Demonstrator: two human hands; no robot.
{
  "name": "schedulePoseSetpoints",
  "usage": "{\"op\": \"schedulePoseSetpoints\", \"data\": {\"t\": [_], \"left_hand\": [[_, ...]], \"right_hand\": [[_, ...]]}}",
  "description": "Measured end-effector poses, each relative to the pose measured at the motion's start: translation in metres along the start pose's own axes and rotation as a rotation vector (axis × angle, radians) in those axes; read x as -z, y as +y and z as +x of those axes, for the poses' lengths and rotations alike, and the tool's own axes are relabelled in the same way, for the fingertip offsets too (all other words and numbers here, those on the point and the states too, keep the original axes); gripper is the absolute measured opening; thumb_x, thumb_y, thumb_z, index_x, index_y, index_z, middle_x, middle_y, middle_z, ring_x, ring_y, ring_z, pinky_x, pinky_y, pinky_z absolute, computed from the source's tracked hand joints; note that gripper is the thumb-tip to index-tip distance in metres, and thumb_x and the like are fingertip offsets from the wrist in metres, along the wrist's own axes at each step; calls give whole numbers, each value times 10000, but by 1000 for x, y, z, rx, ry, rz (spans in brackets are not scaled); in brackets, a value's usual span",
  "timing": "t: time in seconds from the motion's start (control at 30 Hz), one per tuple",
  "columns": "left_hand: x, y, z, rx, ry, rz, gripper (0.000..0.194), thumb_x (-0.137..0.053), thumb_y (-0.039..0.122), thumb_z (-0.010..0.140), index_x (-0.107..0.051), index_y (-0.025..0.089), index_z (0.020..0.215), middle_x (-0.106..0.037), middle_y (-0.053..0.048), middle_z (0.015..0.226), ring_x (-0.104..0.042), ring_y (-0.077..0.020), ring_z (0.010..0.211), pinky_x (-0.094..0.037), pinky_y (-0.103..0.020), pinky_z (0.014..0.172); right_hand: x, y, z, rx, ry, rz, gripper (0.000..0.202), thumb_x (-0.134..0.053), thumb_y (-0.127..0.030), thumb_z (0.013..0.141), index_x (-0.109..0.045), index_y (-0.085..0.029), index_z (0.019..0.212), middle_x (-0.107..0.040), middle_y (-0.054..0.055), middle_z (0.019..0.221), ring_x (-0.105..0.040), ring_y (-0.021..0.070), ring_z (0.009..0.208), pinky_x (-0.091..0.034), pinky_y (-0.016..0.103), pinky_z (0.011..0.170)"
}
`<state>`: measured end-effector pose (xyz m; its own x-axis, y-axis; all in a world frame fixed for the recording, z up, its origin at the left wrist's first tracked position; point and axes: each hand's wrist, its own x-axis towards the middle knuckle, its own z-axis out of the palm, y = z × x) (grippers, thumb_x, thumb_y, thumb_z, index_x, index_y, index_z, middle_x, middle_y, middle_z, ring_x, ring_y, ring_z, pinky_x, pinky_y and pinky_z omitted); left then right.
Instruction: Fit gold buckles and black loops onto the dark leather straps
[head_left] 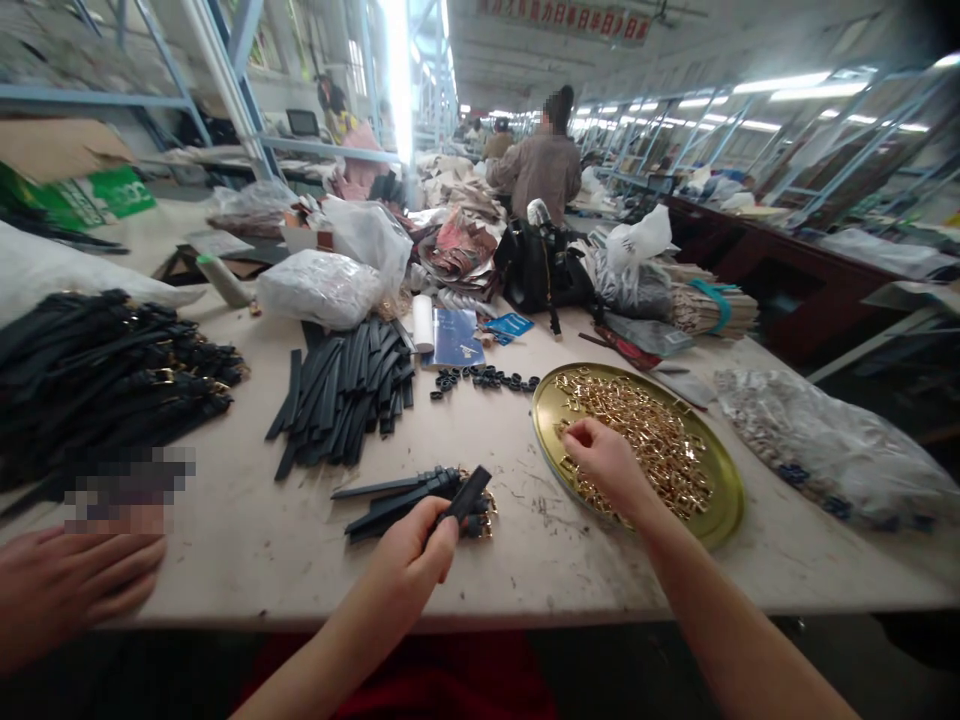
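Observation:
My left hand (420,550) is closed around a short black strap (472,492), whose end points up and to the right. Under and behind that hand lies a small bundle of black straps (375,510) with gold buckles at their right ends. My right hand (604,460) is over the left part of a round golden tray (731,515), thumb and finger pinched together. A bit of gold metal, apparently a buckle, shows at those fingertips. Many small gold buckles (660,440) lie heaped in the tray.
Black straps form a pile (345,390) ahead, with small black loops (487,378) to its right. More buckled straps (112,370) lie at left, near another person's hand (82,580). Behind are a blue booklet (454,338), a black bag (536,265) and plastic bags (322,285).

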<state>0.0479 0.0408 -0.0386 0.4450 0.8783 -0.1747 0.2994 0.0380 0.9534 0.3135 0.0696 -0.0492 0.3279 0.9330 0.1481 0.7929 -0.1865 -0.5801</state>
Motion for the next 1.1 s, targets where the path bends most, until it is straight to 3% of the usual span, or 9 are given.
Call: {"op": "schedulePoseSetpoints", "data": {"t": [0.13, 0.23, 0.37, 0.47, 0.57, 0.7, 0.8, 0.9, 1.1], "left_hand": [[-15, 7, -3, -26, 18, -155, 279, -444, 411, 798, -490, 155, 899, -337, 96, 479, -278, -60, 386, -229, -184, 390], [-19, 5, -12, -5, 53, -250, 269, -475, 425, 776, -462, 160, 819, -340, 95, 487, -274, -51, 393, -219, -179, 381], [-11, 1, -33, 21, 41, -155, 231, -490, 392, 767, -461, 165, 738, -341, 91, 494, -276, -51, 416, -234, -180, 406], [-4, 1, -44, -10, 21, -7, 239, -511, 384, 755, -523, 146, 734, -411, 61, 553, -334, -66, 487, -276, -187, 456], [0, 0, -48, -63, 22, 77, 262, -497, 395, 765, -555, 140, 756, -480, 35, 624, -393, -90, 568, -318, -197, 515], [4, -2, -51, -99, 19, 97, 207, -488, 341, 766, -562, 148, 762, -519, 25, 662, -438, -101, 618, -344, -201, 562], [6, -4, -53, 36, -43, -42, 207, -476, 368, 762, -499, 165, 734, -383, 74, 517, -328, -71, 460, -263, -189, 438], [5, -8, -51, 140, -134, -131, 205, -461, 379, 759, -469, 174, 756, -307, 98, 478, -247, -62, 403, -192, -193, 391], [1, -14, -46, -69, -71, 112, 196, -476, 313, 769, -570, 142, 775, -488, 28, 666, -410, -97, 620, -319, -200, 554]], "right_hand": [[-19, -51, -63, -144, -292, 995, 238, -632, -398, 690, -524, -186, 701, -499, -37, 590, -433, 94, 508, -364, 240, 525], [-35, -83, -109, -260, -434, 1337, 274, -703, -394, 639, -540, -177, 677, -529, -31, 614, -430, 77, 514, -358, 232, 535], [-40, -93, -135, -134, -479, 1189, 241, -696, -362, 672, -571, -181, 770, -557, -24, 640, -477, 97, 593, -373, 236, 576], [-37, -88, -136, -8, -441, 1114, 315, -694, -314, 678, -554, -214, 942, -588, -19, 746, -516, 115, 670, -389, 245, 605], [-35, -88, -136, 58, -485, 1109, 299, -675, -286, 697, -565, -213, 965, -571, -32, 701, -515, 109, 652, -397, 241, 609], [-31, -88, -140, 31, -620, 1214, 395, -706, -244, 659, -569, -234, 1029, -618, -11, 808, -553, 112, 723, -422, 242, 652], [-28, -84, -143, -41, -723, 1233, 433, -707, -237, 662, -558, -254, 1068, -634, 8, 903, -578, 124, 809, -435, 265, 721], [-31, -80, -143, -43, -709, 1214, 412, -693, -253, 685, -549, -244, 1071, -636, -3, 824, -576, 113, 745, -433, 256, 689], [-44, -82, -137, -40, -611, 1164, 286, -703, -283, 676, -594, -197, 926, -535, -54, 606, -465, 74, 537, -350, 201, 502]]}}
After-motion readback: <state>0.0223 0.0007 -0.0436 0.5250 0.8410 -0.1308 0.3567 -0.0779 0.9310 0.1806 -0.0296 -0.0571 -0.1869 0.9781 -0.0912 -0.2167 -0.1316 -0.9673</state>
